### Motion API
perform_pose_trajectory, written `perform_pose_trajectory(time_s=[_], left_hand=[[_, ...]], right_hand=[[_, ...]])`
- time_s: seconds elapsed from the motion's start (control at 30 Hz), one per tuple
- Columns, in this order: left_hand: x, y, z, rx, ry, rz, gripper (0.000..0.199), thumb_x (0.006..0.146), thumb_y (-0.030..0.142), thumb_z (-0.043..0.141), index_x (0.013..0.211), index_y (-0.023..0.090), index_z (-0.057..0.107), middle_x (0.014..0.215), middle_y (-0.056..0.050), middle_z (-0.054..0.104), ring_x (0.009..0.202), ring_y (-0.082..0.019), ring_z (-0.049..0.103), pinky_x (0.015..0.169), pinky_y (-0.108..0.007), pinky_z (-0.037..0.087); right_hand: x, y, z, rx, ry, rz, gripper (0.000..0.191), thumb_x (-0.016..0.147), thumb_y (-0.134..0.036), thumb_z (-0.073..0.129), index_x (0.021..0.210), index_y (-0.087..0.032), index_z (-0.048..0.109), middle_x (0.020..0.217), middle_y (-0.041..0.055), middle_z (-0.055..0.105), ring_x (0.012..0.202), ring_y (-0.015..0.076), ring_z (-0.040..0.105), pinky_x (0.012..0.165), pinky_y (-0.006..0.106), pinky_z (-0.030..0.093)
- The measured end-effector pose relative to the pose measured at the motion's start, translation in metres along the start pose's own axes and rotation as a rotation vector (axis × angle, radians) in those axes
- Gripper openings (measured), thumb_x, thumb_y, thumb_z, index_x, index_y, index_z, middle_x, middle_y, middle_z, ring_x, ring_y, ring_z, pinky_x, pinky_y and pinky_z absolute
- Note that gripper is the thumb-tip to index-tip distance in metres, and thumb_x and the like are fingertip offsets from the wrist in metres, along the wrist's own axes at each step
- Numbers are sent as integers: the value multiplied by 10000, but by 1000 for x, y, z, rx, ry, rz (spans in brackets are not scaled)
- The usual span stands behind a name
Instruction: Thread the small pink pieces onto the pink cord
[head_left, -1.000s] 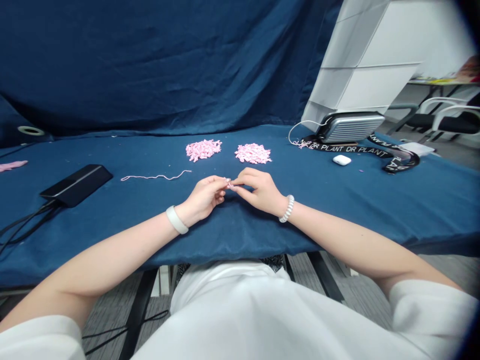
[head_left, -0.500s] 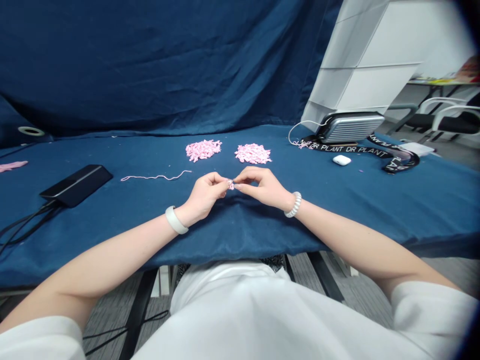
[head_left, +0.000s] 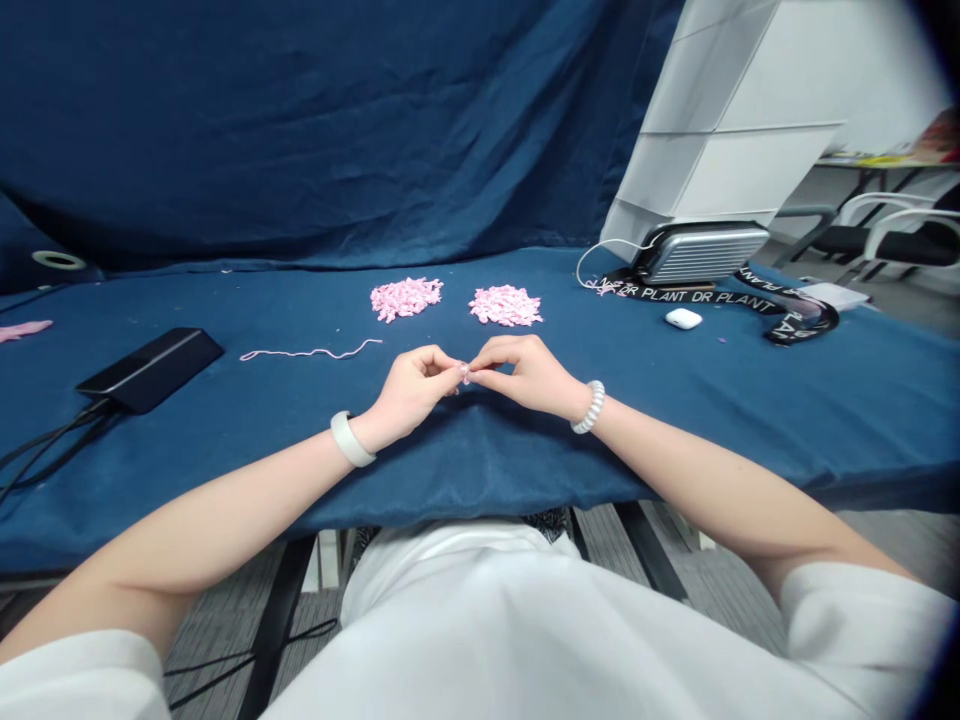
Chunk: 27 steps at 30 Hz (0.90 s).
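Grips [head_left: 411, 385] [head_left: 525, 375] still on pink scrap [head_left: 465, 373]

Pink curls [head_left: 406, 299] on navy cloth [head_left: 480, 470]

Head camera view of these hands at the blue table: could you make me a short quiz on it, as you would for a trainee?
1. What small thing sits between the fingertips of the left hand and the right hand?
2. Which hand wears the white beaded bracelet?
3. True or false: the two pink heaps touch each other.

Key:
1. A small pink piece.
2. The right hand.
3. False: the blue cloth shows between the left pink heap and the right pink heap.
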<state>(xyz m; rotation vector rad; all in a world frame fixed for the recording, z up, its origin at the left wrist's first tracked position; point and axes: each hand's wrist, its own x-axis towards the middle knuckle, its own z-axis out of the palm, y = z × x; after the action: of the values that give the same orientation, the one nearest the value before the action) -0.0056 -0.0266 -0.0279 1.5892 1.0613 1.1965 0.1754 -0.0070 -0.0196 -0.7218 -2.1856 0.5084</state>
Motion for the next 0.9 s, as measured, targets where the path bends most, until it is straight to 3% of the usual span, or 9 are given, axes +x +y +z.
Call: perform_pose_trajectory(time_s=[0.2,0.5,0.67,0.8,0.9], left_hand=[[0,-3,-3,94,-50,23,205,712,322,678,677,129,619,638,-32,649,564,-101,573,566,-211,456],[2,-5,-4,95,-130,-83,207,694,322,703,707,123,647,606,-39,652,522,-99,584,532,-205,479],[1,0,-2,-5,-94,-156,217,679,314,718,698,120,622,596,-26,639,521,-96,589,531,-211,501],[1,2,0,-67,-69,-158,210,672,294,723,684,117,610,586,-15,627,538,-95,595,540,-207,504],[2,1,0,-121,-29,-162,207,665,283,728,675,114,610,579,-7,619,525,-81,578,528,-194,492]], right_hand=[[-1,0,-3,-107,-73,-59,120,811,-207,585,827,-176,699,813,44,679,753,141,613,730,267,464],[-1,2,-1,-298,-230,-117,179,847,-185,503,932,-125,649,885,97,653,814,174,593,749,290,451],[1,-1,-4,-161,-220,-80,173,840,-185,513,914,-133,661,865,77,665,790,157,599,746,275,453],[2,-3,-10,-6,-227,30,200,837,-197,513,945,-149,674,900,61,673,803,145,616,754,267,466],[1,-2,-11,-4,-187,41,212,834,-223,524,968,-142,668,888,61,671,780,140,616,742,266,475]])
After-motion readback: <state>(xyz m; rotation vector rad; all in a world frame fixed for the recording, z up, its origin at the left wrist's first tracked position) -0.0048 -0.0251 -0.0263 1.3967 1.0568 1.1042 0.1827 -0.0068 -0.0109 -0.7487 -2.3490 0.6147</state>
